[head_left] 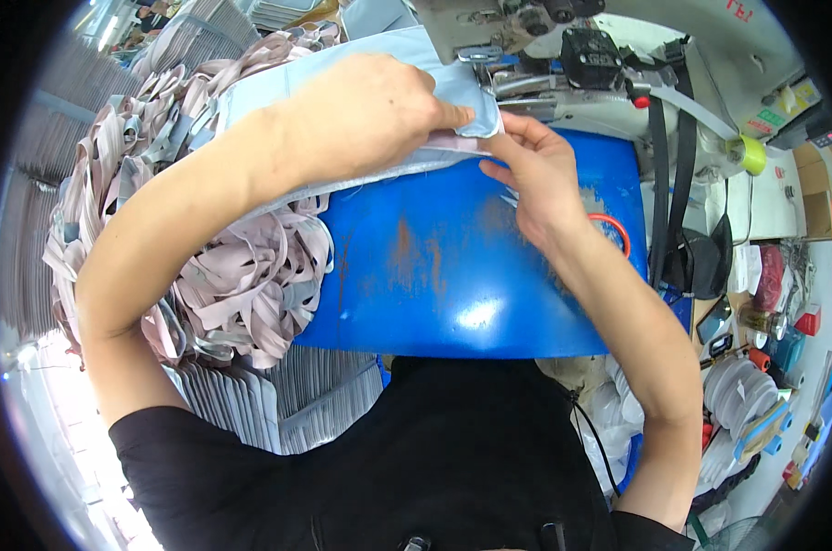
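My left hand (pixel 375 106) presses down on a light blue fabric piece (pixel 407 55) lying on the blue sewing table (pixel 434 275), its fingertips at the piece's right end. My right hand (pixel 535 170) pinches the same end of the fabric from below, just in front of the sewing machine's presser foot (pixel 512 83). A pale pink strip shows along the fabric's lower edge between the two hands.
A big heap of pink and grey strap pieces (pixel 223 275) lies left of the table. Stacks of grey fabric (pixel 278 404) sit below it. Black straps (pixel 673 184), a yellow-green tape roll (pixel 753 154) and thread spools (pixel 742 395) are at the right. An orange ring (pixel 618 230) rests on the table.
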Available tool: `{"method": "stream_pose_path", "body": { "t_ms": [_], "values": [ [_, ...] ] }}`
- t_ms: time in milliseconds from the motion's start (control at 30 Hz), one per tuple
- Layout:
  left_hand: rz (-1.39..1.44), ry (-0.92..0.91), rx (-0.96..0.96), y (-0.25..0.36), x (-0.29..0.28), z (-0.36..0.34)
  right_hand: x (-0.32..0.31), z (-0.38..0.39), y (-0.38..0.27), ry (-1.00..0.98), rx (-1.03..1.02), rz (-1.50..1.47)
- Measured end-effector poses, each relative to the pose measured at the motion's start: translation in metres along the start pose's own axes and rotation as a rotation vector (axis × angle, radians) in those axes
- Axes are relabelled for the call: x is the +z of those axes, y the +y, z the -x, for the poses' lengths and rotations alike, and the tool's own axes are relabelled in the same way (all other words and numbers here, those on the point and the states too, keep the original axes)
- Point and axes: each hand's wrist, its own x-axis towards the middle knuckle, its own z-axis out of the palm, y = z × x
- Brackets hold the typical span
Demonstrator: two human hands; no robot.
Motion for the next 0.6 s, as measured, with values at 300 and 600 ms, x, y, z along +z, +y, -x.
{"method": "stream_pose_path", "body": {
  "t_ms": [300,600],
  "values": [
    [-0.186,-0.123,0.041,0.003,-0.011,-0.026,0.015,-0.012,-0.005,0.082,0.084,-0.041],
    [-0.193,-0.010,-0.102,0.037,0.010,-0.031,0.011,-0.015,0.003,0.104,0.055,-0.143]
  ]
}}
